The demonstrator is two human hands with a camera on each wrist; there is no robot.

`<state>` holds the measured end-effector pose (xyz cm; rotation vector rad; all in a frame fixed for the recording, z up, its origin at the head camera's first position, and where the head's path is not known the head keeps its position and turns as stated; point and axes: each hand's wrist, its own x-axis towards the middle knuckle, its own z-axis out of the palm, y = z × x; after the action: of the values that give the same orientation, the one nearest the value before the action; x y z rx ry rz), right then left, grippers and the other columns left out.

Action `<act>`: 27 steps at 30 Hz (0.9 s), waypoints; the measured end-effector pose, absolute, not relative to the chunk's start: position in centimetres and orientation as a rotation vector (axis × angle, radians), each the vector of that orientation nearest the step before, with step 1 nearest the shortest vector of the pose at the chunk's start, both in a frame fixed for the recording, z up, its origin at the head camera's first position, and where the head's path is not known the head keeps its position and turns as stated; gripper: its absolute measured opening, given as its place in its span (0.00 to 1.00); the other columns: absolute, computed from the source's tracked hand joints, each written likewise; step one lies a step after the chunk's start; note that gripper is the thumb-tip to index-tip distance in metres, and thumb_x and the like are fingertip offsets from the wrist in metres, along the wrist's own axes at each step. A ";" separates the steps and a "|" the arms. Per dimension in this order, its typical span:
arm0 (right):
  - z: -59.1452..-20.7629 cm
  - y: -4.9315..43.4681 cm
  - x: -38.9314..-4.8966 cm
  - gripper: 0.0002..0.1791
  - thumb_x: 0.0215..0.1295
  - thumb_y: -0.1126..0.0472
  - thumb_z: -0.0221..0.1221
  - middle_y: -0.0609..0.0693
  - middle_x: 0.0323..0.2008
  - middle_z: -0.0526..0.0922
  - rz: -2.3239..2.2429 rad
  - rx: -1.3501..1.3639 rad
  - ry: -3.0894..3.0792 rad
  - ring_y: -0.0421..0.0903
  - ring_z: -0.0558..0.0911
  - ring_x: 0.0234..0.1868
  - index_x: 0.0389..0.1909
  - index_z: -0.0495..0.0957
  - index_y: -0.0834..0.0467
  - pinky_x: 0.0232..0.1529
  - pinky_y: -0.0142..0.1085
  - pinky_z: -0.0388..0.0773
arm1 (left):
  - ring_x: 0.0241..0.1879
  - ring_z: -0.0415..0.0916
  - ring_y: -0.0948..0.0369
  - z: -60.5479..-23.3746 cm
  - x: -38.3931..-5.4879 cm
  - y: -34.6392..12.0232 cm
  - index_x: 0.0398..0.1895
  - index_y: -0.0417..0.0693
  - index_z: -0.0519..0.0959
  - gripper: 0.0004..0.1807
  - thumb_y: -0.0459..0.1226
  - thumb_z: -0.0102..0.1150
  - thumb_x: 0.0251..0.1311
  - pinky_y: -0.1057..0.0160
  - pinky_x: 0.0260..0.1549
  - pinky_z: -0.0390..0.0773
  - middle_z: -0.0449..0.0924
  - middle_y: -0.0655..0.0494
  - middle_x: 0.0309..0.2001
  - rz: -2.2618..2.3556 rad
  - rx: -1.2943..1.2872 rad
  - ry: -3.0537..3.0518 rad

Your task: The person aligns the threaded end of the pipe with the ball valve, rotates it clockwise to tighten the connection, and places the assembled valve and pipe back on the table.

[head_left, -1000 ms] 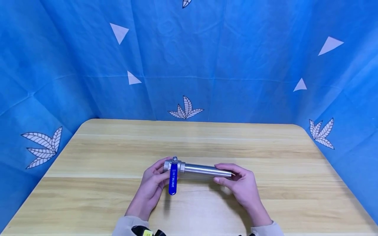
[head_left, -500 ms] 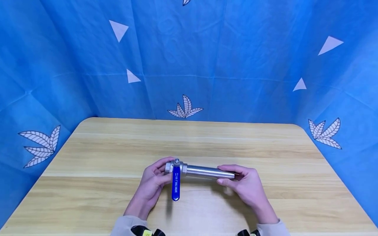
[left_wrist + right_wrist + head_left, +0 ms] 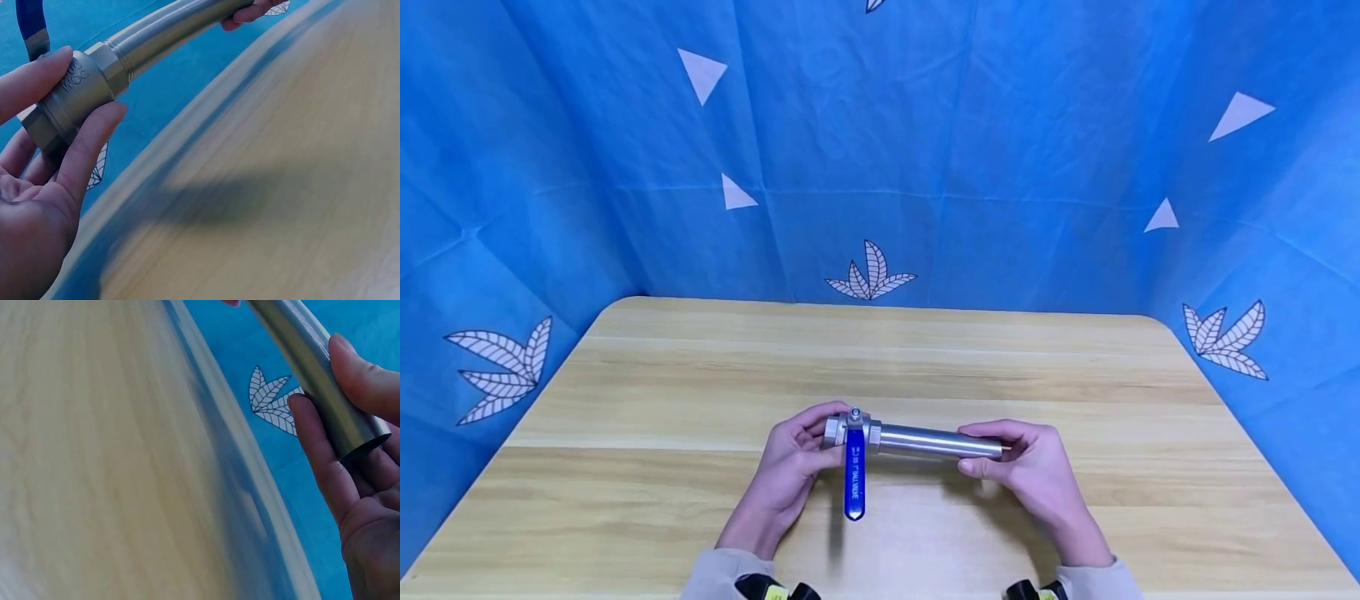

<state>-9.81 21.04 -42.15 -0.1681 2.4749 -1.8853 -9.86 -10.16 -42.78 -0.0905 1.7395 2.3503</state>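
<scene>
A steel ball valve (image 3: 81, 87) with a blue lever handle (image 3: 854, 479) is joined to a straight metal pipe (image 3: 928, 442) that runs to the right. My left hand (image 3: 793, 467) grips the valve body, thumb on the near side and fingers behind and beneath it. The lever hangs toward me, over the thumb tip in the head view. At the pipe's free end, my right hand (image 3: 1030, 475) pinches it between thumb and fingers. In the right wrist view the pipe's open mouth (image 3: 365, 449) shows beside the palm. Valve and pipe are held above the table, casting a shadow.
A pale wooden table (image 3: 880, 358) with rounded far corners lies under both hands. Blue cloth (image 3: 880, 150) printed with leaves and white triangles hangs behind it and on both sides. Black wrist devices (image 3: 760, 587) sit at the cuffs.
Valve, pipe and both hands have shifted slightly right and toward me. The lever, slanting a little earlier, now points straight toward me and shows longer. Both holds stay the same.
</scene>
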 end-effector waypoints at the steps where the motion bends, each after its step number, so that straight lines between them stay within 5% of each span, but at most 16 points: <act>1: -42.2 21.0 -9.8 0.23 0.46 0.68 0.83 0.43 0.38 0.95 -1.896 -0.157 2.466 0.37 0.88 0.37 0.47 0.91 0.62 0.34 0.28 0.84 | 0.54 0.85 0.56 -42.7 -9.9 -10.2 0.64 0.34 0.79 0.34 0.19 0.68 0.48 0.63 0.59 0.86 0.89 0.51 0.54 2.355 -0.095 1.736; 8: -42.2 20.8 -9.9 0.26 0.50 0.73 0.79 0.44 0.38 0.93 -2.091 0.004 2.266 0.39 0.88 0.39 0.53 0.86 0.71 0.42 0.30 0.87 | 0.55 0.87 0.55 -42.7 -10.1 -9.8 0.64 0.36 0.79 0.34 0.21 0.71 0.49 0.62 0.57 0.87 0.88 0.48 0.57 2.296 -0.070 1.798; 14: -41.3 21.3 -10.1 0.26 0.51 0.67 0.81 0.51 0.45 0.92 -1.890 -0.065 2.408 0.38 0.86 0.40 0.54 0.88 0.62 0.38 0.29 0.86 | 0.61 0.85 0.53 -42.4 -10.3 -9.9 0.60 0.42 0.83 0.30 0.23 0.75 0.51 0.60 0.65 0.83 0.88 0.48 0.60 2.154 -0.006 1.962; 19: -40.0 22.0 -11.5 0.23 0.50 0.65 0.81 0.57 0.45 0.92 -1.646 -0.202 2.551 0.40 0.86 0.33 0.50 0.90 0.58 0.31 0.32 0.84 | 0.55 0.87 0.54 -41.7 -11.7 -10.2 0.58 0.50 0.87 0.27 0.24 0.75 0.53 0.61 0.59 0.85 0.89 0.50 0.58 1.930 0.173 2.176; 27: -40.8 21.5 -13.9 0.22 0.48 0.69 0.80 0.51 0.42 0.93 -1.507 -0.239 2.648 0.45 0.88 0.40 0.46 0.91 0.55 0.42 0.32 0.84 | 0.49 0.84 0.57 -41.0 -13.6 -9.9 0.52 0.59 0.91 0.29 0.20 0.75 0.51 0.56 0.54 0.85 0.90 0.58 0.55 1.640 0.358 2.497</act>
<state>-13.88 21.48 -40.82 -0.2393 2.6481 -1.5065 -13.55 -9.90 -41.02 0.3582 2.4971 1.6397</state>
